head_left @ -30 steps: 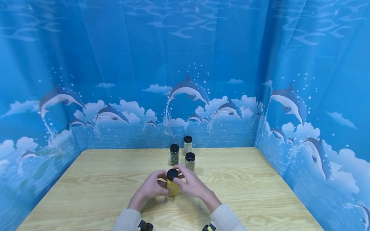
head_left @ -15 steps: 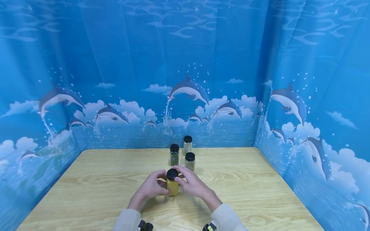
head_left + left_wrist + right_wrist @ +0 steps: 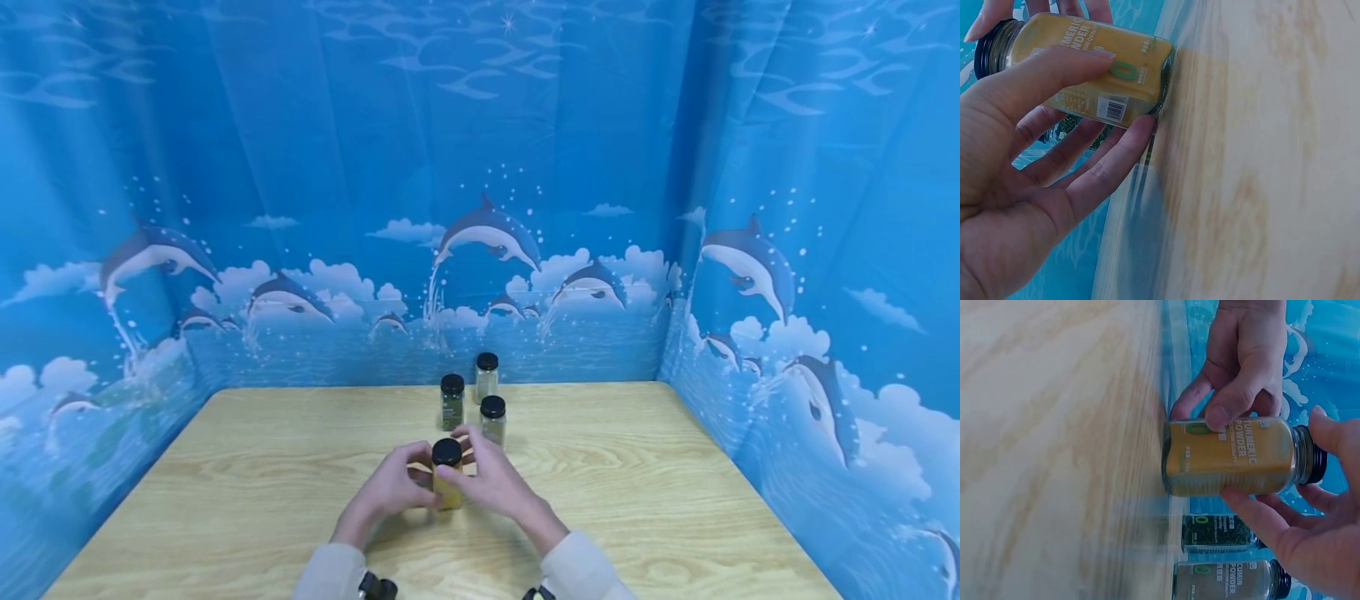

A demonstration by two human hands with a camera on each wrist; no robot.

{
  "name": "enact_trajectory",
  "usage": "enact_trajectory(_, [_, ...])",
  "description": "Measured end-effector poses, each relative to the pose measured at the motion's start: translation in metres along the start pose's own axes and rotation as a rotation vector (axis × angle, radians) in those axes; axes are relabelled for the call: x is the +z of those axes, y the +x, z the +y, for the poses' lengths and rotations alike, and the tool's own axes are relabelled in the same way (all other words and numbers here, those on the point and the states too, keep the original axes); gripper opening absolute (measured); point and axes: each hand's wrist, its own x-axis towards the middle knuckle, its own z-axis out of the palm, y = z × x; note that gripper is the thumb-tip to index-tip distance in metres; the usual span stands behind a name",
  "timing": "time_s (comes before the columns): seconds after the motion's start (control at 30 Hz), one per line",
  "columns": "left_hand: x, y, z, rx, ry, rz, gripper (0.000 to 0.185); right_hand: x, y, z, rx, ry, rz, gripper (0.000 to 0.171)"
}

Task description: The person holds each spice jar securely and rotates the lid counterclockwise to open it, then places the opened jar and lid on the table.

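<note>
A glass jar of turmeric powder [image 3: 452, 496] with a black lid [image 3: 447, 452] stands upright on the wooden table. My left hand [image 3: 395, 481] holds its body, thumb on the label side and fingers along the other side, as the left wrist view shows. Around the lid and upper jar curls my right hand [image 3: 491, 477], with its thumb in front and fingers behind. In the right wrist view, the thumb of the right hand [image 3: 1335, 515] lies by the lid's edge and one finger touches the jar's body. The lid sits on the jar.
Behind the hands stand a jar of green herbs [image 3: 452, 408], a cumin powder jar [image 3: 493, 423] and a pale jar [image 3: 487, 383], all with black lids. The wooden table [image 3: 262, 492] meets blue dolphin-print curtains [image 3: 330, 358] at the back and sides.
My right hand has turned slightly about the lid, its thumb sliding leftward across the jar's front. The left hand and the jar have stayed in place.
</note>
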Motion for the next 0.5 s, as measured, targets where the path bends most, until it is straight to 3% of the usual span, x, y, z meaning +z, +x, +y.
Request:
enact_trajectory(0.23, [-0.0005, 0.0001, 0.0011, -0.009, -0.002, 0.003, 0.047, 0.0007, -0.0003, 0.0002, -0.060, -0.061, 0.017, 0.045])
enact_trajectory(0.5, [-0.0004, -0.0013, 0.0016, -0.002, -0.012, 0.001, 0.049, -0.0032, -0.0005, -0.0012, -0.104, -0.123, -0.038, 0.044])
